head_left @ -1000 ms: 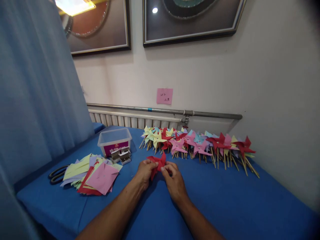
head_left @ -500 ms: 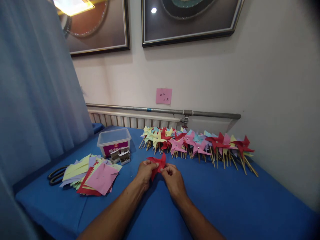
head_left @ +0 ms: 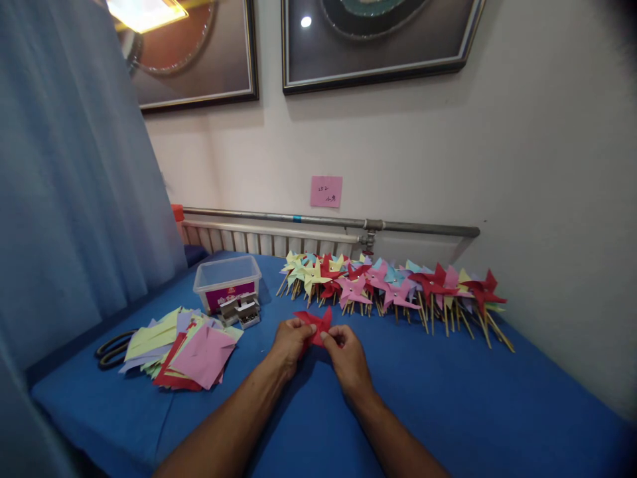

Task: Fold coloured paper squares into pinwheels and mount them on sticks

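Both my hands meet over the blue table (head_left: 448, 398) and pinch a red paper pinwheel head (head_left: 314, 322). My left hand (head_left: 287, 345) grips its left side with fingers closed. My right hand (head_left: 347, 355) pinches its right side near the centre. A stack of cut coloured paper squares (head_left: 184, 345) lies to the left of my hands. A long row of finished pinwheels on wooden sticks (head_left: 393, 285) lies behind my hands along the wall.
A clear plastic box (head_left: 227, 280) stands at the back left with small open boxes of pins (head_left: 241, 311) in front of it. Black scissors (head_left: 112, 346) lie at the far left by a blue curtain (head_left: 70, 186). A radiator and pipe (head_left: 328, 222) run along the wall.
My hands and the red pinwheel head have stayed almost in place; the fingers shifted slightly on the paper, which sits a bit lower between them.
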### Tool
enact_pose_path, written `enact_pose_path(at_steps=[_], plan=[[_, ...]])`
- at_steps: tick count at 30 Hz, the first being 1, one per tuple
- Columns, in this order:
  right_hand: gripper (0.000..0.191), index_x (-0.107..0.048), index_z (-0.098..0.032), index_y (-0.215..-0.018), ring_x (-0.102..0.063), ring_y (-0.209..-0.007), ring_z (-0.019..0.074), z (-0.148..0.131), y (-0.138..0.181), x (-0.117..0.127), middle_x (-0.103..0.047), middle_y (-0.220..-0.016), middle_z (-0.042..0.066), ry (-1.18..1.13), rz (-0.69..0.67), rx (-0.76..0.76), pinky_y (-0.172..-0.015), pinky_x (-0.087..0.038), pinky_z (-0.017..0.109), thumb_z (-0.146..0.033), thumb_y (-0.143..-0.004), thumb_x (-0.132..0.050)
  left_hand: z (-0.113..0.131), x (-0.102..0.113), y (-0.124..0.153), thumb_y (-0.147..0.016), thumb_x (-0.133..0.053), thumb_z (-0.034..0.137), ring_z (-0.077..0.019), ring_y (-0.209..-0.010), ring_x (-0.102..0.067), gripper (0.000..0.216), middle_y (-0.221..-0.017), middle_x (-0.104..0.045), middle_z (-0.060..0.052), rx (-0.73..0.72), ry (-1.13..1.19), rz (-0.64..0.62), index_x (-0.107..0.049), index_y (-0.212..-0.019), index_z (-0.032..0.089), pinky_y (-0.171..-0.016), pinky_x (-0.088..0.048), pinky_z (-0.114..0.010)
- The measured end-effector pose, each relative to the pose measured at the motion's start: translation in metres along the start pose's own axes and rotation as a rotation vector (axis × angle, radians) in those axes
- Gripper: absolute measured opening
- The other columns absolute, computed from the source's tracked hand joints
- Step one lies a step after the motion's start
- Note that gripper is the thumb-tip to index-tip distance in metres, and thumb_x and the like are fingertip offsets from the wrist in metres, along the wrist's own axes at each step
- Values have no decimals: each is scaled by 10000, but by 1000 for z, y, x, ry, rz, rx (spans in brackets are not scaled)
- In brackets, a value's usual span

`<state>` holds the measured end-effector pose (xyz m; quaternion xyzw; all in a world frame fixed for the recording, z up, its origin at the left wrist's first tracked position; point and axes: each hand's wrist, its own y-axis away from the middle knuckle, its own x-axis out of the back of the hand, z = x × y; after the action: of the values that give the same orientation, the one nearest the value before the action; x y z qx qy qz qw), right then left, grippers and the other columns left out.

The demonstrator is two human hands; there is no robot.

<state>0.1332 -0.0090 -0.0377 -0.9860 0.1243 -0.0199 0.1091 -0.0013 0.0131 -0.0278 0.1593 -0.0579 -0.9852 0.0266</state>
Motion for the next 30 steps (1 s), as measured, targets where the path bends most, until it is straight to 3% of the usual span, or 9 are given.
enact_pose_path(at_steps=[3,7,18,30], plan=[[366,-683,-245,-902,-721,-837,262,-2,-3,0,-774,-877,53,-190,-41,-91,-798,-566,386,-443,-633,-833,1,1,0,-528,-890,330,-73,-436,-406,378,-488,-538,35,-7,-23,-23,-544,-569,185,-476,-272,-226],[349,-692,-226,-843,-714,-757,245,-5,-4,3,-780,-814,42,-248,-203,-125,-749,-564,363,-459,-640,-854,1,0,3,-502,-880,327,-76,-447,-412,354,-492,-546,25,-6,-47,-81,-566,-568,178,-487,-280,-229],[405,-672,-232,-863,-694,-719,225,-5,-3,0,-757,-765,3,-305,-91,-141,-691,-560,328,-388,-558,-888,6,-1,7,-514,-823,318,-78,-448,-416,302,-507,-561,19,7,-126,-150,-564,-575,176,-486,-264,-227],[382,-759,-189,-889,-719,-793,236,-3,2,3,-799,-879,65,-341,-212,-208,-730,-542,316,-450,-639,-884,4,1,3,-546,-827,349,-74,-472,-435,317,-544,-574,20,-30,-111,-209,-581,-624,164,-505,-284,-222]])
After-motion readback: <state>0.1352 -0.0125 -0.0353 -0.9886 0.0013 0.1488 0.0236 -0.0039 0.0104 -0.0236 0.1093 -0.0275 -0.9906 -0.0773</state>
